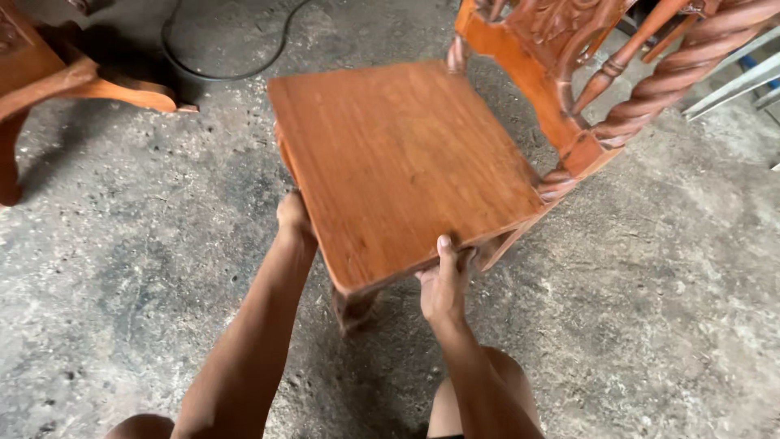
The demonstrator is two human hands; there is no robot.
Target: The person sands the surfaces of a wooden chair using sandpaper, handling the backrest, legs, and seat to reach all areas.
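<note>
A reddish-brown wooden chair (406,162) stands tilted on the grey concrete floor (666,309) in the middle of the view, its flat square seat facing up and its near corner pointing toward the person. The left hand (294,218) is at the seat's left edge, its fingers curled under and around the edge so that only the back of the hand and the wrist show; it seems to grip the seat, though the fingertips are hidden. The right hand (443,286) holds the near right edge of the seat, the thumb pressed flat on the top surface and the other fingers wrapped beneath, closed on the wood. One chair leg (355,309) shows below the near corner, between the two forearms. The carved chair back (569,49) rises at the far right, with a twisted post (674,73) and turned spindles. At the far left stands part of another piece of wooden furniture (49,81) with a curved leg. A black cable (219,73) loops across the floor at the far side, well apart from the hands. The person's knees show at the near edge.
</note>
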